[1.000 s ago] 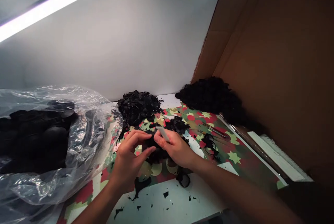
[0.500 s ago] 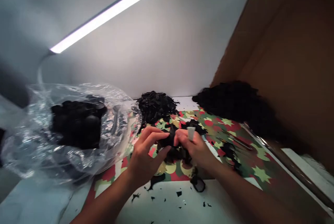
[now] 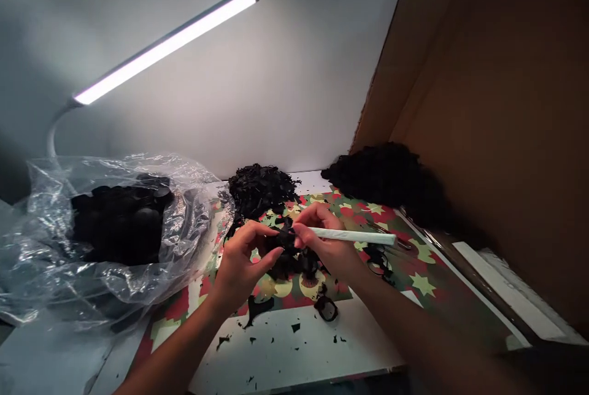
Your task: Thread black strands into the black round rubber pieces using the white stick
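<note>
My left hand [image 3: 242, 262] is curled at the near middle of the patterned sheet, its thumb and forefinger on a small dark black piece [image 3: 286, 237]. Closed around a slim white-handled tool [image 3: 361, 236] is my right hand [image 3: 327, 240]. The handle points out to the right, and its working tip is hidden by the fingers and the black material. Beneath both hands lie more black scraps [image 3: 309, 262]. A black ring-shaped offcut [image 3: 326, 308] rests just in front of them.
At left a clear plastic bag [image 3: 184, 241] holds black round pieces [image 3: 122, 223]. A heap of black shavings [image 3: 262, 189] sits behind the hands. A larger black pile [image 3: 386, 177] leans by the cardboard wall [image 3: 483, 107]. Metal tweezers [image 3: 400, 240] lie at right. A lit lamp [image 3: 170, 42] hangs above.
The view has shifted, so most things sit further left. The white-handled tool has swung from pointing at me to lying sideways toward the right. Both hands stay at the black pieces.
</note>
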`<action>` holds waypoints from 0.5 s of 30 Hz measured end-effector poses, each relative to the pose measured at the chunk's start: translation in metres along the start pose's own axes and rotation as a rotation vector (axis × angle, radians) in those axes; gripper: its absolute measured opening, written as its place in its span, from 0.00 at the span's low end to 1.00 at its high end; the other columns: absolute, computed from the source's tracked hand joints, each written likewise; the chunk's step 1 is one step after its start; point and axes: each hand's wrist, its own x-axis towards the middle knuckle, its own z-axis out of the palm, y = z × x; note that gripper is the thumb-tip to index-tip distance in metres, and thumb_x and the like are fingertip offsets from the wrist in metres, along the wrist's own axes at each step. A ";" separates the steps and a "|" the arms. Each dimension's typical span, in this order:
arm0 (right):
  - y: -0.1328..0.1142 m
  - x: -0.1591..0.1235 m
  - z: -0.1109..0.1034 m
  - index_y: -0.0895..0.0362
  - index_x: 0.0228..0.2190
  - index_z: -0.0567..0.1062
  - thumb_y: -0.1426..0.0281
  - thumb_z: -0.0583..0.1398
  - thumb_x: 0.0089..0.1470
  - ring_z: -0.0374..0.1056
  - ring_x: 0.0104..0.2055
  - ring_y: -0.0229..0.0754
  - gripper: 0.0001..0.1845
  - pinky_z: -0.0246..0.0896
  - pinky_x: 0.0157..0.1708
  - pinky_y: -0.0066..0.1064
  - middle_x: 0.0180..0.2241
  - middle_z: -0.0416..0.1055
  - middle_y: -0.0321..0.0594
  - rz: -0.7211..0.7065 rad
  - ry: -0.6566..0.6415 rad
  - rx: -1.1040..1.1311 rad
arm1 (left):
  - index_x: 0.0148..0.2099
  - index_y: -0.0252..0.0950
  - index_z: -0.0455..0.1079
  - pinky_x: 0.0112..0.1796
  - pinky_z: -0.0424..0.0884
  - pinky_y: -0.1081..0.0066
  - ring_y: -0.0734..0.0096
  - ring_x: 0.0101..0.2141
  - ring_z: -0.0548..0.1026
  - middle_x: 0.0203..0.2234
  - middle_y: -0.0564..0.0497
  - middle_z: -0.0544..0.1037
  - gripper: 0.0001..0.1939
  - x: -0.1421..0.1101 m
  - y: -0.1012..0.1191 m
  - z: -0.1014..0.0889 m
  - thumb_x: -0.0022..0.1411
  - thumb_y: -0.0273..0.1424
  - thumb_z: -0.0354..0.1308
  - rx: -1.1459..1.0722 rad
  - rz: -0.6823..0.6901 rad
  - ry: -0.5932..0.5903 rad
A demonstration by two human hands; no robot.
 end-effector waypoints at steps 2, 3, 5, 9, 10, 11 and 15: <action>-0.001 0.001 0.002 0.54 0.29 0.69 0.55 0.64 0.57 0.69 0.28 0.38 0.17 0.65 0.31 0.30 0.29 0.71 0.35 0.056 -0.063 0.086 | 0.44 0.39 0.72 0.36 0.74 0.71 0.72 0.33 0.74 0.38 0.50 0.73 0.08 0.001 -0.002 0.000 0.62 0.30 0.64 0.025 0.042 0.015; 0.000 0.001 0.003 0.55 0.26 0.68 0.55 0.63 0.57 0.69 0.29 0.38 0.19 0.64 0.30 0.30 0.30 0.71 0.36 0.083 -0.077 0.100 | 0.44 0.39 0.72 0.36 0.74 0.71 0.73 0.33 0.73 0.39 0.50 0.73 0.08 0.001 -0.002 0.000 0.62 0.29 0.64 0.049 0.066 0.027; 0.001 0.000 0.006 0.55 0.22 0.66 0.56 0.64 0.57 0.68 0.30 0.38 0.21 0.62 0.30 0.30 0.31 0.72 0.38 0.106 -0.078 0.072 | 0.44 0.39 0.72 0.35 0.74 0.71 0.73 0.33 0.73 0.41 0.49 0.73 0.08 0.002 -0.003 0.000 0.62 0.27 0.64 0.123 0.128 0.052; 0.007 -0.001 0.011 0.55 0.18 0.61 0.63 0.65 0.54 0.66 0.33 0.40 0.22 0.57 0.29 0.30 0.32 0.73 0.39 0.083 -0.079 0.004 | 0.43 0.38 0.72 0.35 0.73 0.72 0.74 0.33 0.73 0.39 0.50 0.75 0.10 0.002 -0.002 0.000 0.59 0.23 0.65 0.289 0.267 0.056; 0.008 -0.001 0.012 0.55 0.18 0.60 0.63 0.65 0.54 0.65 0.31 0.39 0.22 0.55 0.28 0.30 0.32 0.73 0.39 0.082 -0.070 0.009 | 0.43 0.38 0.72 0.35 0.73 0.72 0.74 0.32 0.74 0.39 0.50 0.75 0.10 0.002 -0.001 0.000 0.59 0.23 0.65 0.307 0.288 0.053; 0.008 -0.001 0.012 0.55 0.18 0.60 0.63 0.65 0.53 0.64 0.30 0.38 0.22 0.54 0.27 0.29 0.30 0.73 0.38 0.083 -0.050 0.019 | 0.43 0.38 0.73 0.35 0.74 0.72 0.73 0.33 0.74 0.38 0.50 0.76 0.10 0.002 -0.001 0.000 0.59 0.23 0.65 0.308 0.300 0.050; 0.005 0.001 0.014 0.56 0.18 0.61 0.61 0.68 0.48 0.57 0.24 0.33 0.24 0.50 0.23 0.27 0.26 0.71 0.35 0.186 0.025 0.139 | 0.44 0.39 0.75 0.36 0.75 0.70 0.70 0.36 0.77 0.39 0.49 0.78 0.09 0.003 -0.002 -0.005 0.60 0.24 0.65 0.202 0.282 0.041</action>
